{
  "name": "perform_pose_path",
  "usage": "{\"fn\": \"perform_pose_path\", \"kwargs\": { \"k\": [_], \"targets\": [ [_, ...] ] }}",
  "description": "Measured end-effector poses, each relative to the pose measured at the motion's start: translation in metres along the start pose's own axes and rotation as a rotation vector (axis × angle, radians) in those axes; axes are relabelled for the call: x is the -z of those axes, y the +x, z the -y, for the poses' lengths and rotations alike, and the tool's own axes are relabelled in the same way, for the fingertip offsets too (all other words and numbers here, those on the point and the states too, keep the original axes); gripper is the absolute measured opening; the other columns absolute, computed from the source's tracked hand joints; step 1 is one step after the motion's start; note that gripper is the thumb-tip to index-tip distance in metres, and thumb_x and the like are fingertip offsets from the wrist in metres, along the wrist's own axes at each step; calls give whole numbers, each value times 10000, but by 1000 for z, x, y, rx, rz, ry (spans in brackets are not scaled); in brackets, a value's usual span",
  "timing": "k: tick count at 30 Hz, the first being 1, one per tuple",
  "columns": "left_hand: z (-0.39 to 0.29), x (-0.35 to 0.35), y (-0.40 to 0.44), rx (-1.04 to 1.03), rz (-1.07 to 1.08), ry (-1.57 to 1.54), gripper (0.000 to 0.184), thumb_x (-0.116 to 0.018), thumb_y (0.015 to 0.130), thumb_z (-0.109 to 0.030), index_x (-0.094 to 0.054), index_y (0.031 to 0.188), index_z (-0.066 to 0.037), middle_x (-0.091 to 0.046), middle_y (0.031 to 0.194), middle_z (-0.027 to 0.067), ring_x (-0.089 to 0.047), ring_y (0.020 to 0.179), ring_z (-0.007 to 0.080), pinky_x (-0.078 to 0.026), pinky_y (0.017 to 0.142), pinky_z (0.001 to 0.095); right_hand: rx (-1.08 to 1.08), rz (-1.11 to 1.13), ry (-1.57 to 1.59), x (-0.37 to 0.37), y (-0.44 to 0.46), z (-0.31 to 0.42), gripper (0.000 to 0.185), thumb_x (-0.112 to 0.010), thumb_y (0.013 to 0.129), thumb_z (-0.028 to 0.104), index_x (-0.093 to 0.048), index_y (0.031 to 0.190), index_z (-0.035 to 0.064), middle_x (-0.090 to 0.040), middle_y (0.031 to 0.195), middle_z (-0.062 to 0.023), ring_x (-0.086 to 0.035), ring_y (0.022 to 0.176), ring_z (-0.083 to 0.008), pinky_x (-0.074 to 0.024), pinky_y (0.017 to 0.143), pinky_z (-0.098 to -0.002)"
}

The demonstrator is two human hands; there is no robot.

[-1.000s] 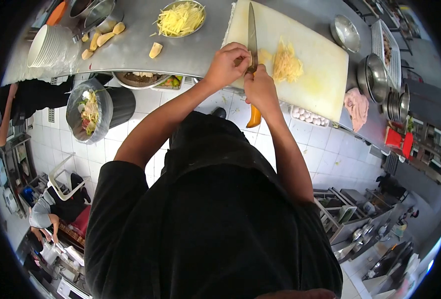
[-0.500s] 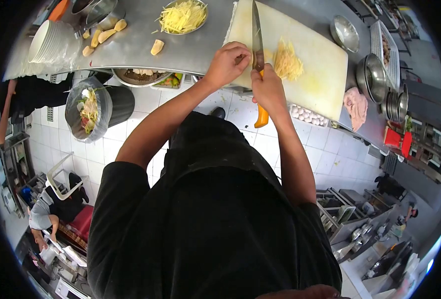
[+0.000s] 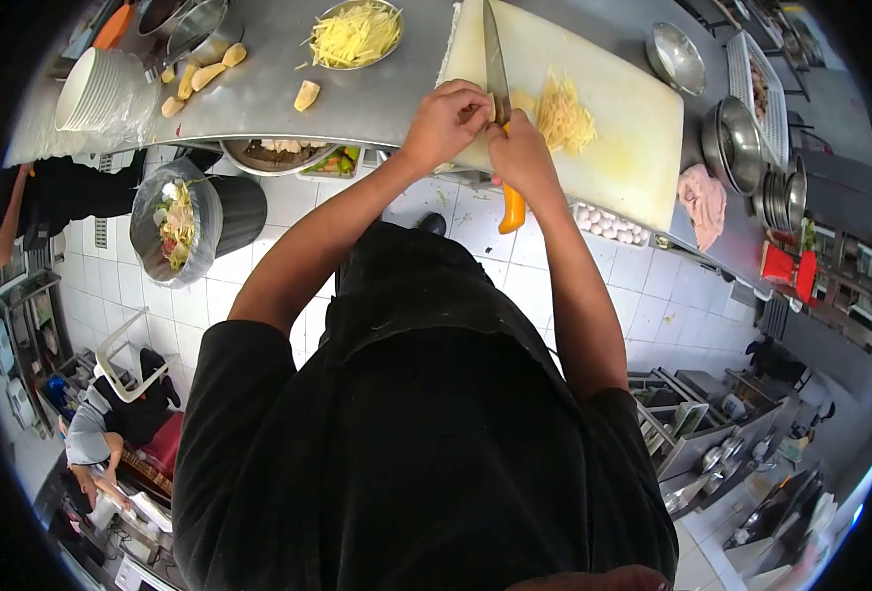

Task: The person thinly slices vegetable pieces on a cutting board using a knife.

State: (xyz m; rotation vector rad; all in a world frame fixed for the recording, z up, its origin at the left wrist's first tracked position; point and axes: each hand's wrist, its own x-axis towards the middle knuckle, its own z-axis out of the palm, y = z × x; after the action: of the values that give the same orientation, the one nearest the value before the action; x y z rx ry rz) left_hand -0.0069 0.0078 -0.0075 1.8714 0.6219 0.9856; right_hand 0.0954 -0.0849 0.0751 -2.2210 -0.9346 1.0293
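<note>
My right hand (image 3: pixel 526 158) is wrapped round the yellow handle of a large knife (image 3: pixel 496 59), whose blade points away over the left part of a white cutting board (image 3: pixel 633 108). Close against the blade, my left hand (image 3: pixel 446 123) pinches a small pale piece (image 3: pixel 491 106), mostly covered by the fingers. To the right of the blade lies a heap of thin yellow shreds (image 3: pixel 565 113). A metal bowl of pale yellow strips (image 3: pixel 355 35) stands left of the board, and a single peeled chunk (image 3: pixel 307 96) rests on the metal counter (image 3: pixel 258 98).
Peeled pieces (image 3: pixel 207 77), pots and stacked white bowls (image 3: pixel 91 91) occupy the counter's left. Metal bowls (image 3: pixel 677 59), a white basket (image 3: pixel 759 98) and a pink cloth (image 3: pixel 702 205) are at right. Below stand a lined bin (image 3: pixel 175 227) and a tray of eggs (image 3: pixel 608 225). Other people are at left.
The knife first moved right, away from my left hand, then came back left against it. My left hand's fingers closed in again at the blade.
</note>
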Motion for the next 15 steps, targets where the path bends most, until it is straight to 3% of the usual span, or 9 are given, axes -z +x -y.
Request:
{"fn": "perform_pose_path", "kwargs": {
  "k": [3, 6, 15],
  "targets": [
    [-2, 0, -1, 0, -11, -7, 100, -690, 865, -79, -721, 912, 3, -687, 964, 99, -688, 792, 235, -592, 698, 318, 13, -6, 37, 9, -11, 4, 272, -486, 961, 181, -501, 1073, -67, -649, 732, -240, -662, 525, -309, -548, 521, -408],
    [-2, 0, -2, 1, -21, 1, 90, -695, 866, -73, -716, 913, 1, -690, 965, 97, -688, 799, 228, -588, 708, 313, -25, -35, 27, 16, -25, 7, 309, -524, 973, 241, -533, 1110, -36, -611, 770, -167, -624, 517, -232, -530, 521, -352],
    [-1, -2, 0, -14, -25, 13, 92, -690, 865, -81, -716, 891, 4, -689, 953, 108, -679, 783, 250, -589, 697, 317, 7, -46, -36, 17, -41, 5, 310, -524, 982, 247, -515, 1084, -46, -605, 721, -160, -612, 494, -235, -501, 509, -363]
  ]
}}
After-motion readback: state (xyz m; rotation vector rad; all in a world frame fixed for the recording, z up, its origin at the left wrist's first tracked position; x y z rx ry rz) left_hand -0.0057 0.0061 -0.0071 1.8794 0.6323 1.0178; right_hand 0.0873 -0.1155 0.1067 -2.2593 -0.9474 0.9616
